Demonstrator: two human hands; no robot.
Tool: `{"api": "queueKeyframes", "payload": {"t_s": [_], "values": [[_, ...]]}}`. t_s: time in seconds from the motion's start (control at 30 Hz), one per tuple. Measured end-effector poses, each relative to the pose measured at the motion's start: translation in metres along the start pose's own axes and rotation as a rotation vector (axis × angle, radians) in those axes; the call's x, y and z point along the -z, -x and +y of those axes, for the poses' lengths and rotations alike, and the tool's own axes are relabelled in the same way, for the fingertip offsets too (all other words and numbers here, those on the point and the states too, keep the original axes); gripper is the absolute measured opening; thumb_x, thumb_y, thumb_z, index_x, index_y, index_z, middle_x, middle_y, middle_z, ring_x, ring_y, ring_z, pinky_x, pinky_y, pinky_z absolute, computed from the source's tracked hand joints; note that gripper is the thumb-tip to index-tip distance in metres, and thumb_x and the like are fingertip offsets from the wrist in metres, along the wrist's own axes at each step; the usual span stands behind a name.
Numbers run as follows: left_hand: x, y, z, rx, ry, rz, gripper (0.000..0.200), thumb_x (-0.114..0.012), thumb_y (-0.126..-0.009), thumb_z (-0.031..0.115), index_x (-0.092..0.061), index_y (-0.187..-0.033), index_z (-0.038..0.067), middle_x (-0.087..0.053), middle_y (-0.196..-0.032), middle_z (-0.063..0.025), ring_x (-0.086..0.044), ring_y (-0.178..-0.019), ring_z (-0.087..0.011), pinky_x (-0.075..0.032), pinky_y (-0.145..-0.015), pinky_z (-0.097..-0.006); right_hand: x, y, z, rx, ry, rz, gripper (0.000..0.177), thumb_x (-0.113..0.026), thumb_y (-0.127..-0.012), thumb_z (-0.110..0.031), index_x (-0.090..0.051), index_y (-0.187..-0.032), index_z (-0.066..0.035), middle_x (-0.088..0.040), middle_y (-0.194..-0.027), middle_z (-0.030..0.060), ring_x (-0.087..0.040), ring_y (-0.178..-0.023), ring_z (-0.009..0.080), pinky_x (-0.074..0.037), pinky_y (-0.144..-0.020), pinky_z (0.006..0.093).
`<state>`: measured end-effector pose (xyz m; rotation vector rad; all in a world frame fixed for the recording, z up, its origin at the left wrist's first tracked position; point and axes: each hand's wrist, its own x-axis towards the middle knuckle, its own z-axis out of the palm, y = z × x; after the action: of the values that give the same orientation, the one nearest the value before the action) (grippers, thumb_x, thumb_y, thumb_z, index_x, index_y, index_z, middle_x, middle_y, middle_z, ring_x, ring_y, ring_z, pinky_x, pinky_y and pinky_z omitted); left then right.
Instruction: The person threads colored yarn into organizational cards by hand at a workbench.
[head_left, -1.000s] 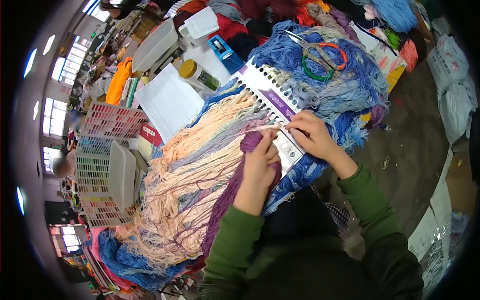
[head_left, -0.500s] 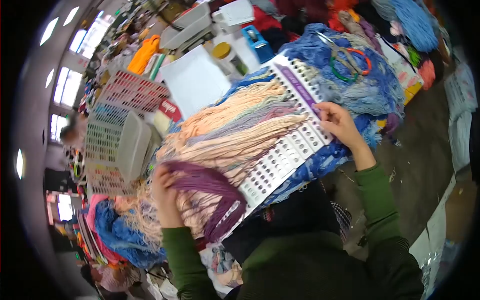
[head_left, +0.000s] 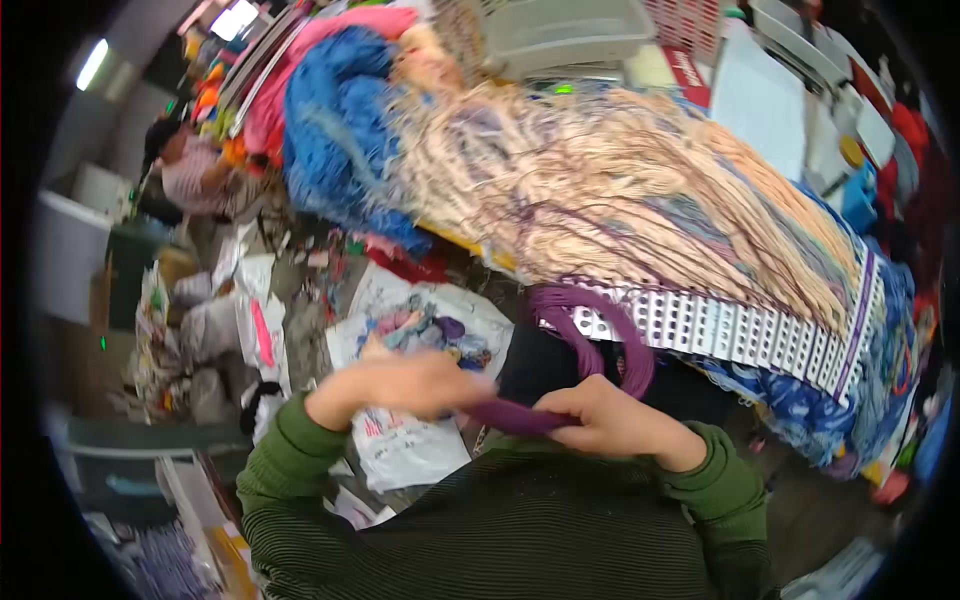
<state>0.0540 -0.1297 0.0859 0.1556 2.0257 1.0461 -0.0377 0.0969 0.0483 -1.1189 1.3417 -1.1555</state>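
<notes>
A looped skein of purple yarn (head_left: pixel 635 345) is stretched between my two hands, close in front of my body. My left hand (head_left: pixel 410 383), blurred by motion, is closed round one end of it. Fingers wrapped round the skein, my right hand (head_left: pixel 620 422) holds it further right, and the rest of the loop rises over the edge of a white card with punched holes (head_left: pixel 705 322). Many peach, cream, purple and grey-blue threads (head_left: pixel 640 190) are spread from this card across the pile.
Blue yarn (head_left: pixel 340 130) hangs at the pile's left end. White plastic bags (head_left: pixel 415 450) lie below it. Beyond the threads stand a clear tray (head_left: pixel 570 35) and a white sheet (head_left: pixel 758 100). A person (head_left: pixel 200 175) sits at the far left.
The view has swung left and down. My right hand has left the holed card and now grips the purple skein. My left hand has brought the skein in toward my body.
</notes>
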Motion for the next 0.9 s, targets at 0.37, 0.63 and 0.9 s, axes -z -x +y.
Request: {"api": "queueKeyframes", "payload": {"t_s": [0.37,0.63,0.9], "values": [[-0.072,-0.032,-0.049,-0.321,0.767,-0.137,0.016,-0.048,-0.076,0.013,-0.057,-0.080,-0.001,-0.057,-0.064,-0.0059,-0.044,-0.040,-0.0068,-0.031,-0.035,-0.0212,-0.025,-0.074,0.013,-0.093,0.309,-0.034,0.026,-0.059,-0.061,-0.005,-0.056,-0.087,-0.005,-0.055,-0.059,0.0101,-0.055,-0.052,0.0193,-0.043,-0.047,0.0272],[-0.070,-0.019,-0.070,-0.313,1.953,1.481,0.023,-0.047,-0.083,0.020,-0.050,-0.093,-0.001,-0.055,-0.086,-0.0092,-0.051,-0.065,-0.0119,-0.042,-0.057,-0.0228,-0.069,-0.093,0.064,-0.071,0.362,0.110,0.004,-0.053,-0.073,-0.005,-0.050,-0.076,-0.006,-0.055,-0.065,0.0093,-0.050,-0.046,0.0246,-0.038,-0.042,0.0315],[-0.116,-0.016,-0.134,-0.499,2.237,0.544,0.027,-0.051,-0.080,0.017,-0.051,-0.097,-0.003,-0.057,-0.081,-0.0115,-0.057,-0.077,-0.0217,-0.044,-0.077,-0.0362,-0.076,-0.088,0.068,0.086,0.492,-0.005,0.038,-0.057,-0.068,-0.011,-0.047,-0.104,-0.007,-0.055,-0.068,0.0155,-0.054,-0.060,0.0328,-0.044,-0.052,0.0407]]}}
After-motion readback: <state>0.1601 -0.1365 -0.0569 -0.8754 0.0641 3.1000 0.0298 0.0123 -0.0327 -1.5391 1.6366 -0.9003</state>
